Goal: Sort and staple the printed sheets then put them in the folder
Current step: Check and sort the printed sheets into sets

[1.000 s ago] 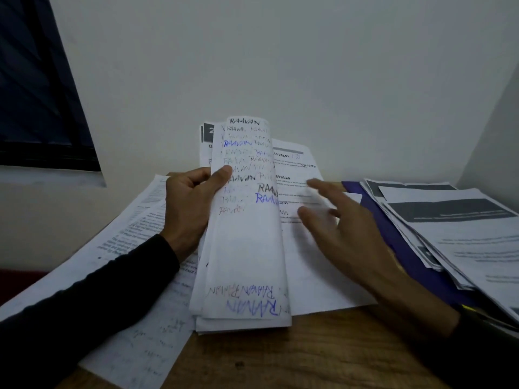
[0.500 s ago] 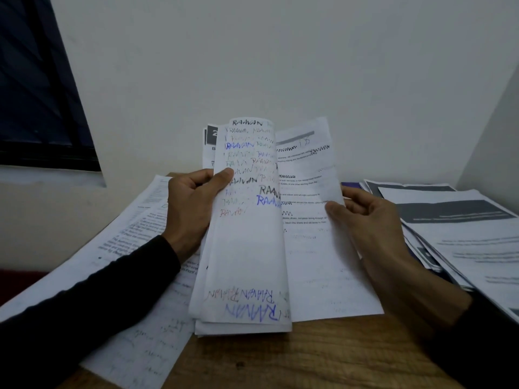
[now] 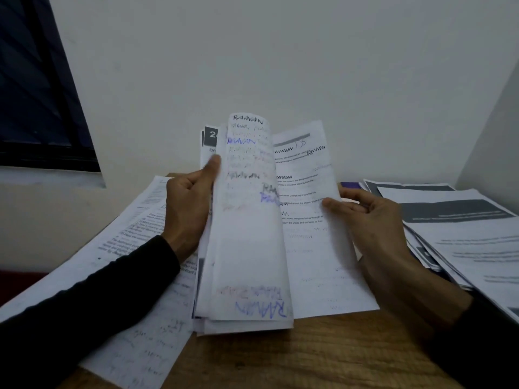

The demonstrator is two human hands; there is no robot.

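My left hand (image 3: 188, 209) grips a thick bundle of curled sheets (image 3: 248, 248) covered in handwritten scribbles, standing on its lower edge on the wooden table (image 3: 309, 357). My right hand (image 3: 368, 220) pinches the right edge of a single printed sheet (image 3: 309, 209), lifted up just right of the bundle. The corner of a purple folder (image 3: 349, 185) peeks out behind the right hand, mostly buried under papers. No stapler is in view.
Printed and handwritten sheets (image 3: 134, 248) lie spread on the left under my left forearm. A stack of printed papers (image 3: 463, 237) with dark header bands covers the right side. A white wall rises right behind the table, and a dark window (image 3: 33, 94) sits at upper left.
My right hand went from reaching open over the flat printed sheet to pinching its right edge and lifting it upright. My left thumb has shifted to the bundle's left edge.
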